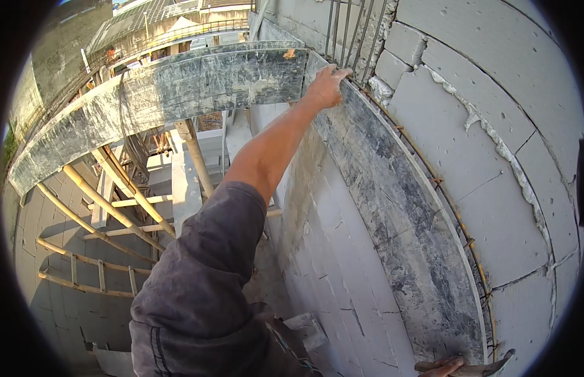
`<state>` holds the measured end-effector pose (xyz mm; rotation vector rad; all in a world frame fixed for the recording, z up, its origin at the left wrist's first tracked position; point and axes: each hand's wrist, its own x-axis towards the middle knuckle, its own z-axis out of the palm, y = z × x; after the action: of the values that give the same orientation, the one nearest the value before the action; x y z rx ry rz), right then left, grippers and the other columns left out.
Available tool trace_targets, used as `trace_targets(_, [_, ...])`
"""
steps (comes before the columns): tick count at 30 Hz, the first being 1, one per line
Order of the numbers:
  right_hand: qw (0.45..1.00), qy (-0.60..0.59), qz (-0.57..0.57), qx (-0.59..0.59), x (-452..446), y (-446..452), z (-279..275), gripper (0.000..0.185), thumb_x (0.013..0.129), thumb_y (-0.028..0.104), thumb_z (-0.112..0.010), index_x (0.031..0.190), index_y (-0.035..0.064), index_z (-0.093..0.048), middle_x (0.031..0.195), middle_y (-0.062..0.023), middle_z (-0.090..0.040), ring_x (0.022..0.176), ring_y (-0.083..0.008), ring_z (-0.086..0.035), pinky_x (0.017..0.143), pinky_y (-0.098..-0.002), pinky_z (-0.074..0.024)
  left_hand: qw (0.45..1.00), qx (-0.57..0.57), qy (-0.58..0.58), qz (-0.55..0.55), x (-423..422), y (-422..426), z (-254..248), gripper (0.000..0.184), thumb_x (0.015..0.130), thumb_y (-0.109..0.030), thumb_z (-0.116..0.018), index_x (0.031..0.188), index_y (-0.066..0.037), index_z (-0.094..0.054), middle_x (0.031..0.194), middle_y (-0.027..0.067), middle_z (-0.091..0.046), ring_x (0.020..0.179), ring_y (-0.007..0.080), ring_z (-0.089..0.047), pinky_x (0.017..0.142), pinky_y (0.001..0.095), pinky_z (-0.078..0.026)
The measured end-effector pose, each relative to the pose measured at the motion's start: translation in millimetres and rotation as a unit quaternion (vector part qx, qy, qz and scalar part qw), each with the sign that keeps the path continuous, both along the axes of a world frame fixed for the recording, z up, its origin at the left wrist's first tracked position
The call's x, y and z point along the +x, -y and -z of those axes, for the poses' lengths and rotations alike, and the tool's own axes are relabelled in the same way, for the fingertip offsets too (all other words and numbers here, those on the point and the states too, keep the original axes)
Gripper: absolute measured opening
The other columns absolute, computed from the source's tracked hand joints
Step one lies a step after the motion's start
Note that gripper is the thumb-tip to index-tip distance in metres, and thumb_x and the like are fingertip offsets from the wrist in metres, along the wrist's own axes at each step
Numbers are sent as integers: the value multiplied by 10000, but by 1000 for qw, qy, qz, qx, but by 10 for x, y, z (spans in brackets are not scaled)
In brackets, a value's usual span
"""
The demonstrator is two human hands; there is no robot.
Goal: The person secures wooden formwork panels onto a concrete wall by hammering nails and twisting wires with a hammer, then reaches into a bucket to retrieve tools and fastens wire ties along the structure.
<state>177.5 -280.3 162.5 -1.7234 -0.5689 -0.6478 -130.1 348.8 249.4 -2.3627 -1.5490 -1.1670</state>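
Observation:
Stretched out ahead, my left hand [326, 87] is closed over the top edge of a long, stained formwork board [398, 207], close to its far corner. This board stands on edge along the block wall. At the bottom right, my right hand [446, 368] is partly cut off by the frame. Its fingers are closed around what looks like a hammer [486, 369], with a curved metal end pointing right. A second formwork board [197, 85] meets the first at the far corner and runs off to the left.
Thin tied rebar [452, 207] runs between the board and the grey block wall [512, 226]. Upright steel bars [351, 31] rise beyond the corner. Wooden poles [109, 204] prop the left board from below, and a ladder-like wooden frame [91, 270] stands lower left. The ground lies far below.

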Motion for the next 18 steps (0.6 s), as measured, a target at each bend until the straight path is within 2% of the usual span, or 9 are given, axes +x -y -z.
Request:
trace_targets(1, [999,16,27,-15,-5,-4,2,460,980,390,-610,825,-43,-586,664,-184,-604,516,-271,-531,452,-419,-451,1000,-10,-14,3,-19,-29,-2,679,798,-90,-697,1411,-267,-463,1511,168,-343,1380,376,-394,1098,465,-416])
trace_targets(4, [998,-63,-20,15,113,96,115,417,982,356,-622,906,-55,-620,751,-202,-624,607,-313,-571,528,-450,-490,999,-34,-38,10,-45,-49,3,686,784,-64,-677,1404,-269,-466,1511,174,-344,1364,391,-419,1078,474,-434])
trace_targets(7, [997,37,40,-56,134,127,121,388,990,334,-618,915,-47,-619,776,-195,-622,662,-338,-587,582,-455,-504,999,-41,-30,7,-47,24,-26,668,784,-60,-630,1403,-263,-483,1498,194,-365,1329,402,-464,1072,464,-433])
trace_targets(10, [995,61,54,-60,200,138,209,365,993,324,-618,921,-34,-620,803,-190,-625,685,-344,-594,601,-444,-509,998,-54,-31,7,-64,78,-60,672,784,-78,-641,1405,-271,-474,1515,194,-342,1302,405,-495,1051,467,-455])
trace_targets(13, [998,19,38,-49,-10,36,-8,354,995,313,-611,931,-35,-624,816,-195,-633,693,-337,-602,593,-445,-510,997,-67,-37,13,-59,114,-70,679,787,-86,-640,1412,-284,-465,1522,188,-331,1281,407,-516,1040,469,-464])
trace_targets(15, [999,-18,33,-34,39,58,42,330,991,301,-617,999,-28,-648,831,-182,-640,693,-330,-607,587,-441,-514,996,-71,-44,18,-101,154,-78,683,790,-90,-639,1421,-280,-458,1528,186,-322,1279,404,-519,1041,468,-463])
trace_targets(16, [999,-35,29,-28,61,71,55,324,989,294,-620,1033,-24,-660,839,-176,-644,694,-326,-610,584,-440,-516,999,-40,-12,23,-113,189,14,658,814,-111,-633,1431,-240,-448,1507,192,-354,1286,397,-510,1059,460,-444])
trace_targets(18, [999,-31,15,-31,47,-31,10,359,989,318,-608,1071,-31,-638,881,-192,-632,716,-333,-609,601,-442,-518,981,-15,183,63,-150,470,305,631,842,-138,-628,1440,-168,-428,1475,208,-396,1302,385,-489,1083,448,-416])
